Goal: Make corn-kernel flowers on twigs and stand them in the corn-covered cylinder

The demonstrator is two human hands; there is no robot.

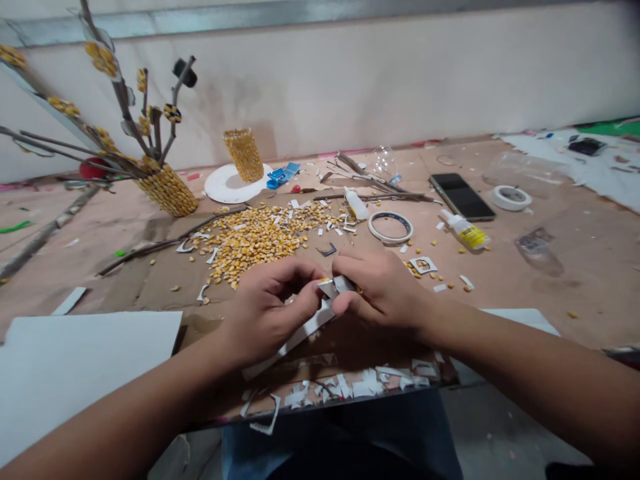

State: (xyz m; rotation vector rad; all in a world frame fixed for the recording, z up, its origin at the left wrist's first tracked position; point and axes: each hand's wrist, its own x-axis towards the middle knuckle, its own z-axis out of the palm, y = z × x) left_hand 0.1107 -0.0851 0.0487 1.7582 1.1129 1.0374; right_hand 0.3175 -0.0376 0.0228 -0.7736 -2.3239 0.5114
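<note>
Between the fingertips of both hands, above the near part of the table, is a small white card piece (pixel 329 289) with a bit of yellow at its upper edge. My left hand (pixel 275 300) pinches it from the left with thumb and forefinger. From the right, my right hand (pixel 385 287) closes on it; its fingers cover much of that end. Under the hands lies a white card strip (pixel 310 327). Just beyond my left hand spreads a heap of corn kernels (pixel 255 243), with white paper scraps among them.
A corn-covered vase (pixel 167 190) with branches stands at left, near a corn-covered cup (pixel 245 157) on a white disc (pixel 217 189). Tape roll (pixel 391 228), glue bottles (pixel 467 232), (pixel 356 204), phone (pixel 460 195) lie to the right. Paper scraps (pixel 367 385) line the near edge.
</note>
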